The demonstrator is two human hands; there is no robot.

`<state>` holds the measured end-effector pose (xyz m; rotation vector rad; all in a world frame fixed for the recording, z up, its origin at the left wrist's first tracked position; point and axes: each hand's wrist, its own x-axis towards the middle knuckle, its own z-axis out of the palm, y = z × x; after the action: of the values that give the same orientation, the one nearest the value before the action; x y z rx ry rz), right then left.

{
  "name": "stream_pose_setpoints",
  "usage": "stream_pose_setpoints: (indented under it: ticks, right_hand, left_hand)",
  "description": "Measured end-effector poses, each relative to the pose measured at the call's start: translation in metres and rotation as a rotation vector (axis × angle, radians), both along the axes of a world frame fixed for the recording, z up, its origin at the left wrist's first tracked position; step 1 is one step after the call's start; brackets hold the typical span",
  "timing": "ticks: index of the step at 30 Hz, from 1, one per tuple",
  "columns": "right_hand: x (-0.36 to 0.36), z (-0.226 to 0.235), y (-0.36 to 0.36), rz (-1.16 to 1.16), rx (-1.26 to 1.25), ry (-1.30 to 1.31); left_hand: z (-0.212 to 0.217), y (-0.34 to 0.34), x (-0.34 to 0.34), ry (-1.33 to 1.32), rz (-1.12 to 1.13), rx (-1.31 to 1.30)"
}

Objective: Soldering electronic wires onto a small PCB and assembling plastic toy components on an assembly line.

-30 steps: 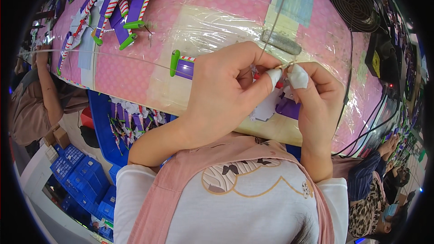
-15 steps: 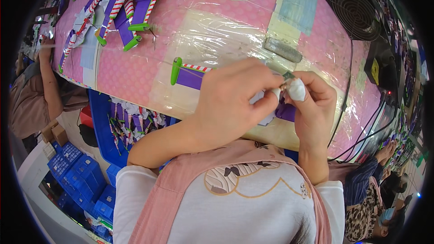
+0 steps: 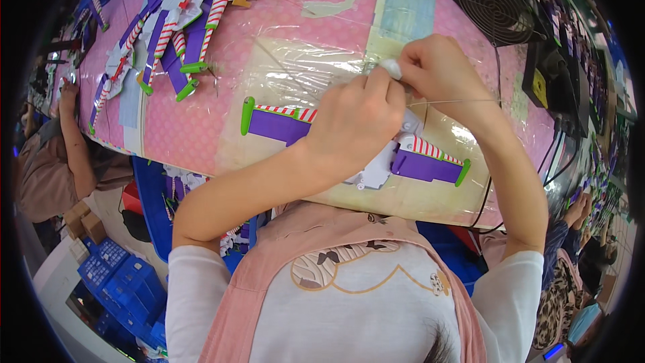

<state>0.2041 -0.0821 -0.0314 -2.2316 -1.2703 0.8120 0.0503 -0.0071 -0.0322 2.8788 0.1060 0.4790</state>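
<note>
Two hands: left hand (image 3: pixel 361 117) curled, right hand (image 3: pixel 447 77) bunched at the fingertips; cannot tell what the fingers hold.
Purple-and-white winged plastic piece (image 3: pixel 377 169): on the film-covered pink surface (image 3: pixel 195 121), partly beneath left hand.
Shift: hands moved outward, baring its striped right wing (image 3: pixel 428 165); fingerwork now sits beyond the body.

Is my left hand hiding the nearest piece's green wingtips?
No, one green wingtip shows left of your left hand, the other to its right.
</note>
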Motion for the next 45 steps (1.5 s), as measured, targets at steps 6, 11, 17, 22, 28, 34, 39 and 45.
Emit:
stream_pose_setpoints:
  ticks: [6, 11, 17, 22, 28, 34, 39, 45]
  right_hand:
    - [-0.01, 0.0, -0.013, -0.143, 0.115, -0.234]
    - [0.062, 0.003, -0.121, -1.205, 1.079, 0.791]
    - [0.09, 0.019, -0.148, -1.382, 0.995, 0.29]
    - [-0.016, 0.022, -0.133, -1.385, 1.255, 0.19]
    - [-0.062, -0.008, -0.086, -1.275, 0.939, 0.697]
    - [-0.059, -0.016, -0.085, -1.198, 0.903, 0.723]
    - [-0.058, -0.016, -0.083, -1.178, 0.87, 0.72]
    - [-0.058, -0.015, -0.085, -1.171, 0.844, 0.725]
  left_hand:
    - [0.014, 0.01, 0.002, 0.219, -0.021, -0.121]
    - [0.041, 0.056, -0.015, 0.035, 0.205, -0.805]
    - [0.033, 0.05, -0.027, -0.08, 0.134, -0.376]
    - [0.03, 0.041, -0.057, -0.167, 0.254, -0.463]
    - [0.017, 0.032, -0.053, -0.169, 0.283, -0.535]
    - [0.021, 0.032, -0.05, -0.138, 0.286, -0.531]
    - [0.022, 0.031, -0.049, -0.112, 0.304, -0.543]
    - [0.023, 0.031, -0.046, -0.099, 0.299, -0.538]
